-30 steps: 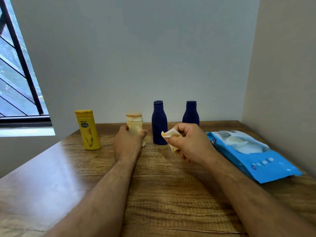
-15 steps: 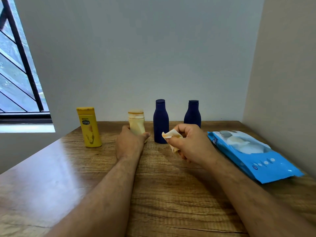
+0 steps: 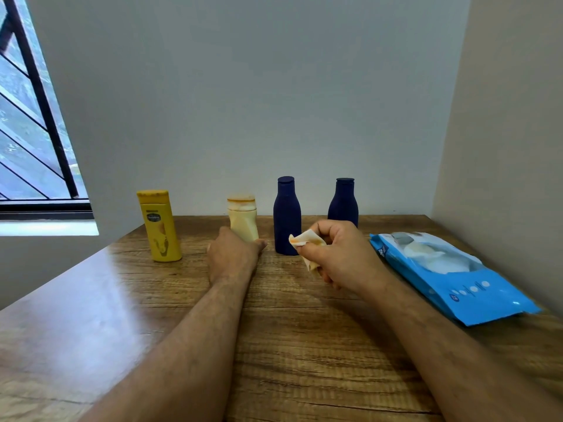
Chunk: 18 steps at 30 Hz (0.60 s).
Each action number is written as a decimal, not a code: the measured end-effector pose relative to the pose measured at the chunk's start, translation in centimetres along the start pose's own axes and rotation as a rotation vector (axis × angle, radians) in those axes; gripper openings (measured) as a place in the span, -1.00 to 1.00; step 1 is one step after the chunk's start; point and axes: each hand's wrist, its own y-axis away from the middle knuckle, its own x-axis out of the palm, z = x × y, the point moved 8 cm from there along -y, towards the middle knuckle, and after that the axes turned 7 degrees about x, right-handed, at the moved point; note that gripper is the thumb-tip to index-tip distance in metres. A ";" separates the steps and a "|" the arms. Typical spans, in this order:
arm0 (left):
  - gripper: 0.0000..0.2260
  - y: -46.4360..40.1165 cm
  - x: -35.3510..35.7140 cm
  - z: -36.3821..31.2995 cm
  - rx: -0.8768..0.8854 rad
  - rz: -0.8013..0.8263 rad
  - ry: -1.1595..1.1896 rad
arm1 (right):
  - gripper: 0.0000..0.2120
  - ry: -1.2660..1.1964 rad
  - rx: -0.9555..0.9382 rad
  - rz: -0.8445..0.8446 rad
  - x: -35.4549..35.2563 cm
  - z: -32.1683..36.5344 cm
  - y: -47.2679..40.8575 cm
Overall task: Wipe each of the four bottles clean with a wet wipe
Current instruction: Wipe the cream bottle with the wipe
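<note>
Left hand point(image 3: 233, 254) wraps the cream bottle point(image 3: 242, 217) base at 12 o'clock on the worktop point(image 3: 91, 315); finger contact hidden, probably gripping. Right hand point(image 3: 341, 254) pinches the stained wipe point(image 3: 306, 243). Risk: a loose hold tips the bottle into the blue bottle point(image 3: 286, 216) at 1 o'clock.

Left of the two navy bottles point(image 3: 286, 217) point(image 3: 343, 202) stand a cream bottle point(image 3: 242, 217) and a yellow bottle point(image 3: 160, 226); the wipe point(image 3: 306, 239) is white, orange-stained; the pack point(image 3: 451, 275) bright blue; the bench point(image 3: 91, 315) brown woodgrain.
</note>
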 end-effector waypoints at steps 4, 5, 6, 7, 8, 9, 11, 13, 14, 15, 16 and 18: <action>-0.38 0.0 0.1 0.0 -0.002 -0.002 -0.009 | -0.90 -0.005 0.003 0.005 0.1 0.0 -0.1; -0.38 0.0 0.1 0.0 -0.004 -0.001 -0.012 | -0.90 -0.004 0.003 0.005 0.1 -0.1 -0.1; -0.38 0.0 0.1 0.0 -0.005 0.001 -0.014 | -0.89 -0.004 0.003 0.005 0.1 -0.1 -0.1; -0.38 0.0 0.1 0.0 -0.005 0.003 -0.016 | -0.89 -0.002 0.004 0.004 0.2 -0.1 -0.1; -0.38 0.0 0.1 0.0 -0.005 0.006 -0.018 | -0.88 0.001 0.003 0.002 0.2 -0.1 -0.1; -0.37 0.1 0.2 0.1 -0.005 0.009 -0.018 | -0.88 0.002 0.002 0.001 0.1 -0.1 -0.2; -0.36 0.1 0.3 0.1 -0.007 0.016 -0.016 | -0.87 -0.003 0.000 -0.001 0.1 -0.2 -0.2; -0.36 0.2 0.3 0.1 -0.009 0.020 -0.022 | -0.87 0.000 0.000 -0.004 0.1 -0.3 -0.2; -0.36 0.2 0.2 0.1 -0.012 0.021 -0.024 | -0.87 0.004 0.002 -0.005 0.0 -0.3 -0.2; -0.35 0.2 0.2 0.1 -0.015 0.022 -0.025 | -0.87 0.009 0.004 -0.007 0.0 -0.4 -0.2; -0.34 0.3 0.2 0.1 -0.017 0.022 -0.025 | -0.88 0.014 0.004 -0.011 0.0 -0.4 -0.2; -0.31 0.4 0.1 0.1 -0.022 0.023 -0.015 | -0.88 0.024 0.002 -0.019 -0.1 -0.5 -0.3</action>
